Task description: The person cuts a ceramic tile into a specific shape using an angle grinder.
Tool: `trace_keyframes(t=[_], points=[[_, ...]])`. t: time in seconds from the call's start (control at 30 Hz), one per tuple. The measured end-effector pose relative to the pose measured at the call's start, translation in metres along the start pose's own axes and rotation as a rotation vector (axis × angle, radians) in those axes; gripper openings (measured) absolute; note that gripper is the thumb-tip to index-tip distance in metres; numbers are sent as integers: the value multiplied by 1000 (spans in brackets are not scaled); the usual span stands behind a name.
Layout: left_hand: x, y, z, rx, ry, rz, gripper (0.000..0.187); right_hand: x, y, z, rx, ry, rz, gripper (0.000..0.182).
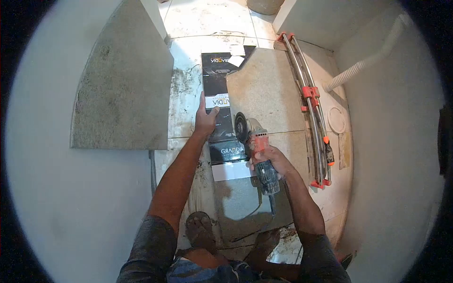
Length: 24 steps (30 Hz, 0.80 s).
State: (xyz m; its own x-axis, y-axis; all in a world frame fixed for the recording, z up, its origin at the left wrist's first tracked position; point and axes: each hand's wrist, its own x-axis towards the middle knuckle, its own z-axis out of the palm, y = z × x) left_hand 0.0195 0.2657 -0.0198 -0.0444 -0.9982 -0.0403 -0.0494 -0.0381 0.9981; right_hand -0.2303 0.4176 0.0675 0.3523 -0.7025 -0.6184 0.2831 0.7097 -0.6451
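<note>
Fingers of left hand (206,120) spread flat, pressing black printed cardboard carton (220,106) down, likely steadying it. Right hand (270,160) wrapped round red-bodied angle grinder (255,146), disc at edge of grey stone-look floor tile (266,92) lying on carton. Orange-railed manual tile cutter (314,108) parked right, clear of work.

White walls (71,212), dusty tiled floor (207,19)

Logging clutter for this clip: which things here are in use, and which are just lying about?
In use:
right hand gripping the angle grinder
left hand pressing on the black carton
grey tile at the grinder's disc

Lying about:
manual tile cutter
leaning tile
white hose
</note>
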Motion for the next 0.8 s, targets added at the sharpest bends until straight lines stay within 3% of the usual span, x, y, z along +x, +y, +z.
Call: trace_keyframes(t=[0.3, 0.4, 0.47, 0.8], points=[[-2, 4, -1, -56, -23, 11, 85, 6, -11, 5, -81, 39, -27, 21], [-4, 10, 0, -108, -19, -77, 85, 10, -9, 1, -101, 43, -16, 23], [-1, 3, -1, 7, -14, -5, 85, 13, -5, -3, -114, 40, -20, 24], [2, -6, -1, -25, -7, 47, 85, 17, 0, -6, -78, 51, 0, 29]])
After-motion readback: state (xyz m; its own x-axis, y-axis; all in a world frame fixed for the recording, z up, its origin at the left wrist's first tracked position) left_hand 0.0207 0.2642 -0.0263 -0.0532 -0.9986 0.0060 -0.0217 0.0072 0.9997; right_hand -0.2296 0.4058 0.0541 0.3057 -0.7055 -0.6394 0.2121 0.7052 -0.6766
